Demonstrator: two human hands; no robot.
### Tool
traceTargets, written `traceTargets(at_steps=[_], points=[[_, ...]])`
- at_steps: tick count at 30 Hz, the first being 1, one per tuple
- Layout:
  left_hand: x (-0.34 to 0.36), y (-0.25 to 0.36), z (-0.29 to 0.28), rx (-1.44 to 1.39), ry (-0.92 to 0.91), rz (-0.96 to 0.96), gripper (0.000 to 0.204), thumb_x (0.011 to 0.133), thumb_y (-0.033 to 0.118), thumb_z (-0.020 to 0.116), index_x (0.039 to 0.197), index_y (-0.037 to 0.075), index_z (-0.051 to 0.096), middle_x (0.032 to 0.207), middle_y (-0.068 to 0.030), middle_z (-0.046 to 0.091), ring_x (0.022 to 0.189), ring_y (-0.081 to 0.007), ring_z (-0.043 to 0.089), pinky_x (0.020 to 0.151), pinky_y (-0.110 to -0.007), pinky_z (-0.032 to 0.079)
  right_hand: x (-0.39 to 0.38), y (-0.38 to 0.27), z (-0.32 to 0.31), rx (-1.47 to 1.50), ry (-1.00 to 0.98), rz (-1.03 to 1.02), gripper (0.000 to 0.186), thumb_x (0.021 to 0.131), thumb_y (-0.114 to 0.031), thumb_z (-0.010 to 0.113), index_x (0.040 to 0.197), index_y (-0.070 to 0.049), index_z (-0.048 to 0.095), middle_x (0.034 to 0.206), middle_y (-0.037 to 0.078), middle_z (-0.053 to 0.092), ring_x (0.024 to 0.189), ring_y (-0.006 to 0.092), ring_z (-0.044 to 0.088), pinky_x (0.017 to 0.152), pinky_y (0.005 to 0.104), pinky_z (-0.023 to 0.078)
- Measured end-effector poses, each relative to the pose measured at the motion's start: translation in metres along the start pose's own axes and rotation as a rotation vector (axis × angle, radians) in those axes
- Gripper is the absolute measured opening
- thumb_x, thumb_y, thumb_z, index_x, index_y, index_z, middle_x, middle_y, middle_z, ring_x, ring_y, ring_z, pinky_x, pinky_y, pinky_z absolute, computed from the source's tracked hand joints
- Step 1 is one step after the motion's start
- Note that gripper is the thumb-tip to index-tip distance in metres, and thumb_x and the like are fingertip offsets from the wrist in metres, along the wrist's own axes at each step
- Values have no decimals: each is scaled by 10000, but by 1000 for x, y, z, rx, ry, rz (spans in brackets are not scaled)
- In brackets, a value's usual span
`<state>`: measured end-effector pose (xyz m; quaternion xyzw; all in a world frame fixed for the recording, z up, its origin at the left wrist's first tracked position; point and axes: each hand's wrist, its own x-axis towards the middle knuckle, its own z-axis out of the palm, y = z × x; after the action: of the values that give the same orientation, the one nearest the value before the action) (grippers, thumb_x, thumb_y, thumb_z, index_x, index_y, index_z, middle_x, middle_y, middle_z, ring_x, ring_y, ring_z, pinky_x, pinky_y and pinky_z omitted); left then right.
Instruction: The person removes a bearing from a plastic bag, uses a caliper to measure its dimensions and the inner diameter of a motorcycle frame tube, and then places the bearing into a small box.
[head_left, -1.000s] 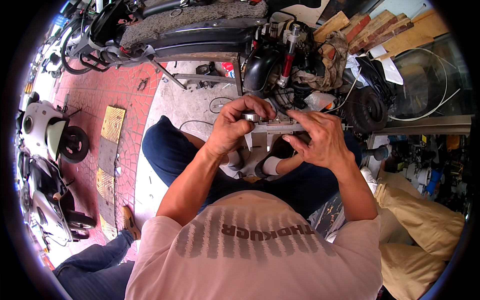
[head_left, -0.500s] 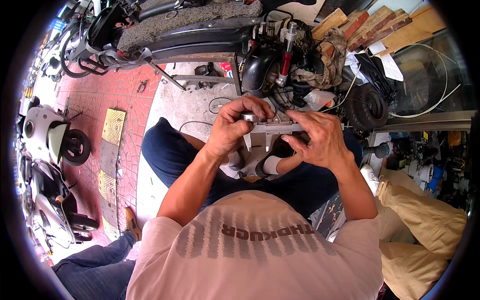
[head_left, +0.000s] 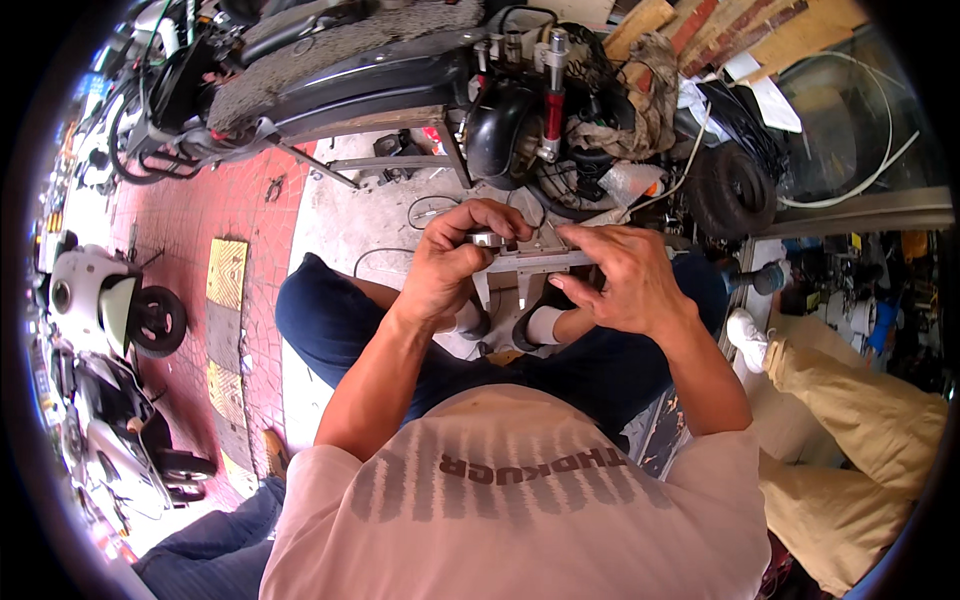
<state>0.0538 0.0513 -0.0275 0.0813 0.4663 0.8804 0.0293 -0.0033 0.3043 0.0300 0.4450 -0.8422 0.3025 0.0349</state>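
Pinched between the thumb and fingers of my left hand [head_left: 450,255] is a small shiny metal ring [head_left: 487,239], which looks like a bearing. My right hand [head_left: 632,275] grips a silver vernier caliper [head_left: 545,262] by its beam and slider. The caliper lies crosswise over my lap, its long jaws parted and pointing toward me. Its short jaws are on the far side, close beside the ring; whether they touch it I cannot tell. My left fingers also rest near the caliper's left end, and part of the ring is hidden behind them.
Ahead stands a partly stripped scooter [head_left: 340,85] on a metal stand [head_left: 390,160]. A red shock absorber [head_left: 553,120], a loose tyre [head_left: 733,192] and wood planks [head_left: 740,45] lie right of it. Parked scooters [head_left: 95,300] line the left. People sit close on both sides, one in tan trousers [head_left: 850,420].
The whole view has shifted slightly. My hands keep nearly the same hold on the ring and caliper, with my right fingers moved a little along the slider.
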Motion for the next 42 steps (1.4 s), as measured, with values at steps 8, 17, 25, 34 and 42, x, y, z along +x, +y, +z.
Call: traceTargets(at_steps=[8, 17, 25, 34, 42], points=[[12, -29, 0, -207, -23, -196, 280, 843, 43, 672, 1120, 17, 701, 1208, -148, 712, 1189, -242, 646, 1066, -383, 493, -31, 29, 9, 103, -12, 118, 558, 774, -346, 944, 1170, -10, 738, 984, 165, 790, 856, 360, 768, 745, 423, 613], [42, -84, -14, -351, 415, -557, 286, 994, 69, 541, 1263, -2, 608, 1311, -215, 709, 1153, -330, 710, 899, -423, 584, -65, 83, -19, 179, -15, 310, 529, 774, -421, 959, 1073, -27, 775, 869, 137, 784, 782, 305, 763, 704, 398, 599], [52, -136, -3, -160, 395, -867, 323, 1040, 177, 532, 1308, 10, 600, 1217, -195, 755, 907, -265, 727, 715, -344, 556, -144, 237, -55, 125, -37, 1022, 371, 989, -365, 817, 982, 4, 772, 696, 5, 643, 620, 108, 539, 587, 336, 450], [53, -156, -33, -77, 444, -929, 334, 1016, 158, 549, 1305, -2, 599, 1143, -211, 757, 816, -280, 708, 684, -376, 547, -284, 277, 40, 91, -75, 1309, 610, 922, -623, 799, 935, -13, 786, 680, 109, 662, 648, 228, 634, 641, 405, 501], [36, -182, -56, 9, 484, -1019, 349, 1003, 146, 530, 1300, -26, 594, 1123, -224, 747, 797, -282, 705, 659, -381, 549, -322, 298, 103, 53, -140, 1464, 676, 897, -667, 806, 829, 3, 755, 636, 115, 645, 634, 241, 663, 626, 419, 514]])
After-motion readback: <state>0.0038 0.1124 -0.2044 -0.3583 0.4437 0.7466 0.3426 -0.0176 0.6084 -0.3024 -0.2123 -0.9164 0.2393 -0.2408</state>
